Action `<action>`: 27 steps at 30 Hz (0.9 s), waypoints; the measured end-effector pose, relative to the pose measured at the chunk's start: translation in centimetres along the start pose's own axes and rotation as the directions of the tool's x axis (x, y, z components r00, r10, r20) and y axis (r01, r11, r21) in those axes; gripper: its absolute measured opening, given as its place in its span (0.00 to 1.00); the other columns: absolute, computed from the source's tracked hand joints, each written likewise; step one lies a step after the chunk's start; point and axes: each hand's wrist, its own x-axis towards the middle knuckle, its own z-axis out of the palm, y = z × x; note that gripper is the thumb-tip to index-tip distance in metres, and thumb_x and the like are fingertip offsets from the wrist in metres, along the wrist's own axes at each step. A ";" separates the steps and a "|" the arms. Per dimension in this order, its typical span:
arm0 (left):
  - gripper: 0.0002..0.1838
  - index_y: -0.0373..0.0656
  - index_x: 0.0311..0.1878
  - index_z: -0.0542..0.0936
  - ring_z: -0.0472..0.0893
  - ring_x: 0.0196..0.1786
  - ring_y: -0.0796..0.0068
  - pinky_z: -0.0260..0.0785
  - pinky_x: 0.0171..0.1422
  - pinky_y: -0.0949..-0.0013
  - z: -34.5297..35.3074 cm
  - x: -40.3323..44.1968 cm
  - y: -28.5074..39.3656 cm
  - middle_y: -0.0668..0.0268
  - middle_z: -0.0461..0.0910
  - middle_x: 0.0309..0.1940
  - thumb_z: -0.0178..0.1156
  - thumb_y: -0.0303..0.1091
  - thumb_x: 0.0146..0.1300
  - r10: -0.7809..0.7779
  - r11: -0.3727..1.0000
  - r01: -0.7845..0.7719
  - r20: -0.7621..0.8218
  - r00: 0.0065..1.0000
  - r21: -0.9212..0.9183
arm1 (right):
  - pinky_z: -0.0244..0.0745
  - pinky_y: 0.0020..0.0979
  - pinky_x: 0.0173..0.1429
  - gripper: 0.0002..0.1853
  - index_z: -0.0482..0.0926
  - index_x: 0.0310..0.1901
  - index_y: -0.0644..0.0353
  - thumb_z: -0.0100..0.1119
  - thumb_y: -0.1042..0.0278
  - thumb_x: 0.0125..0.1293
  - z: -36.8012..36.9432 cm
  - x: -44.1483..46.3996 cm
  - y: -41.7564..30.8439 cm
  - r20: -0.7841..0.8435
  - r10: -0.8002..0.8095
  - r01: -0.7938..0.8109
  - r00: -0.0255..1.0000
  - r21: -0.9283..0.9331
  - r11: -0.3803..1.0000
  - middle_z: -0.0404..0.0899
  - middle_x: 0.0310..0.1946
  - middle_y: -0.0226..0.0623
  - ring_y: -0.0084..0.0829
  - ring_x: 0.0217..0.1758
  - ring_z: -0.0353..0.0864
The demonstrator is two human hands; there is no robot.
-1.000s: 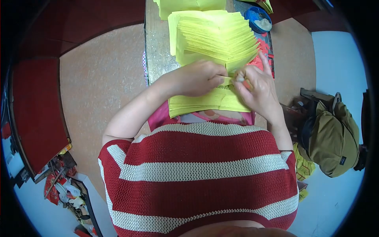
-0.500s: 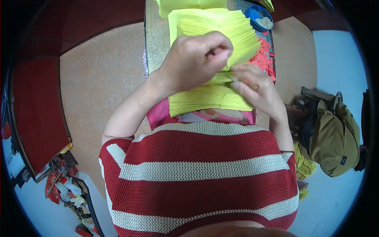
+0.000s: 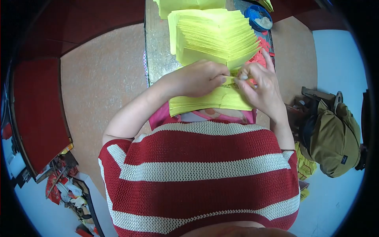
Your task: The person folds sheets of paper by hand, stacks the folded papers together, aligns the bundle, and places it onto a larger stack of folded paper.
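Observation:
My left hand (image 3: 203,78) is closed, its thumb and fingers pinching a folded edge of yellow paper (image 3: 229,81). Facing it, my right hand (image 3: 261,85) grips the other end of that edge between thumb and fingers, while one finger points up and away. Dark printed marks show faintly beneath the fold. Both hands are over a pile of yellow sheets (image 3: 209,104) near my lap. Just beyond them lies a thick fanned stack of folded yellow paper (image 3: 215,35).
Small red paper pieces (image 3: 258,59) are scattered at the table's right side. A blue tub (image 3: 258,17) with pale paste is behind them. More yellow paper (image 3: 191,4) lies at the far end of the table (image 3: 158,43). An olive backpack (image 3: 331,138) is at the right.
My left hand has come down and toward me from above the fanned stack, now pinching the yellow paper. My right hand has turned, with one finger raised.

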 end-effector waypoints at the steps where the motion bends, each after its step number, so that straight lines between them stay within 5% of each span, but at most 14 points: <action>1: 0.12 0.35 0.46 0.80 0.81 0.34 0.58 0.72 0.43 0.59 0.2 0.0 0.1 0.52 0.81 0.30 0.50 0.33 0.72 0.018 0.999 -0.016 -0.041 0.999 0.037 | 0.52 0.55 0.78 0.08 0.73 0.31 0.56 0.66 0.73 0.57 0.4 0.3 0.3 -0.033 0.005 -0.003 0.999 0.048 0.999 0.77 0.24 0.32 0.35 0.34 0.82; 3: 0.12 0.35 0.46 0.80 0.81 0.34 0.60 0.72 0.43 0.60 -0.1 0.3 0.3 0.53 0.81 0.31 0.50 0.33 0.72 0.014 0.999 -0.013 -0.012 1.000 0.046 | 0.52 0.54 0.78 0.08 0.73 0.32 0.56 0.66 0.74 0.57 0.4 0.3 0.5 -0.064 0.012 -0.006 0.998 0.100 0.995 0.78 0.25 0.31 0.34 0.34 0.82; 8: 0.11 0.36 0.45 0.81 0.82 0.34 0.65 0.73 0.42 0.63 -0.8 0.9 0.0 0.55 0.82 0.31 0.53 0.32 0.71 -0.006 0.999 0.004 0.035 0.999 0.036 | 0.51 0.56 0.78 0.08 0.80 0.40 0.54 0.66 0.71 0.59 -2.2 -1.2 -1.7 0.015 -0.107 0.108 0.994 -0.197 0.975 0.82 0.40 0.33 0.35 0.54 0.81; 11: 0.09 0.37 0.44 0.82 0.84 0.34 0.73 0.76 0.40 0.69 -2.1 0.8 1.6 0.60 0.85 0.32 0.58 0.31 0.68 -0.009 0.985 0.074 -0.380 0.925 0.156 | 0.54 0.56 0.76 0.10 0.83 0.41 0.56 0.69 0.66 0.59 -0.5 -2.1 -1.1 0.174 -0.083 0.088 0.981 -0.021 0.996 0.81 0.48 0.37 0.39 0.60 0.77; 14: 0.08 0.38 0.44 0.82 0.85 0.35 0.72 0.77 0.40 0.68 -2.5 0.0 2.6 0.61 0.85 0.34 0.59 0.32 0.68 0.165 0.970 -0.062 -0.451 0.877 0.234 | 0.58 0.55 0.74 0.11 0.83 0.38 0.61 0.70 0.64 0.58 0.1 -1.1 0.4 0.153 -0.099 0.097 0.983 0.020 0.995 0.81 0.51 0.40 0.40 0.60 0.76; 18: 0.11 0.39 0.45 0.83 0.86 0.39 0.60 0.77 0.48 0.62 -1.3 -0.7 2.4 0.55 0.85 0.35 0.55 0.35 0.71 0.040 0.969 -0.025 -0.058 0.998 0.247 | 0.60 0.51 0.72 0.07 0.81 0.34 0.62 0.67 0.70 0.58 0.7 0.3 1.0 -0.014 0.029 -0.027 0.999 0.142 0.989 0.82 0.48 0.40 0.40 0.58 0.77; 19: 0.14 0.38 0.49 0.82 0.84 0.39 0.54 0.75 0.49 0.58 -0.5 -0.5 1.8 0.52 0.84 0.35 0.53 0.37 0.72 -0.056 0.971 0.060 -0.025 0.998 0.230 | 0.59 0.51 0.73 0.06 0.79 0.33 0.61 0.67 0.71 0.57 0.6 0.2 0.6 -0.021 -0.016 0.018 1.000 0.066 0.998 0.82 0.44 0.39 0.38 0.55 0.78; 23: 0.15 0.37 0.52 0.80 0.83 0.36 0.53 0.74 0.46 0.55 -0.4 0.4 -0.8 0.50 0.83 0.31 0.52 0.37 0.73 -0.024 0.993 0.022 0.019 1.000 0.117 | 0.53 0.53 0.77 0.06 0.75 0.30 0.58 0.65 0.72 0.57 0.7 -1.3 -0.1 0.103 -0.022 0.022 0.994 -0.006 1.000 0.79 0.30 0.33 0.34 0.43 0.82; 25: 0.15 0.36 0.52 0.79 0.81 0.35 0.51 0.71 0.45 0.53 -1.2 0.5 -0.3 0.49 0.81 0.31 0.51 0.37 0.73 -0.186 0.973 0.202 0.142 0.972 -0.112 | 0.51 0.54 0.78 0.06 0.75 0.30 0.58 0.65 0.72 0.57 -0.1 -1.2 0.0 0.104 0.010 -0.011 0.994 0.005 1.000 0.78 0.28 0.32 0.34 0.39 0.82; 27: 0.14 0.35 0.50 0.79 0.82 0.36 0.51 0.71 0.45 0.53 -0.5 0.2 -0.3 0.49 0.81 0.31 0.51 0.36 0.73 -0.110 0.992 0.115 0.082 0.990 -0.056 | 0.49 0.55 0.79 0.07 0.74 0.30 0.57 0.64 0.73 0.58 -0.1 -0.8 0.0 0.099 0.043 -0.045 0.994 0.011 0.999 0.77 0.26 0.31 0.33 0.35 0.82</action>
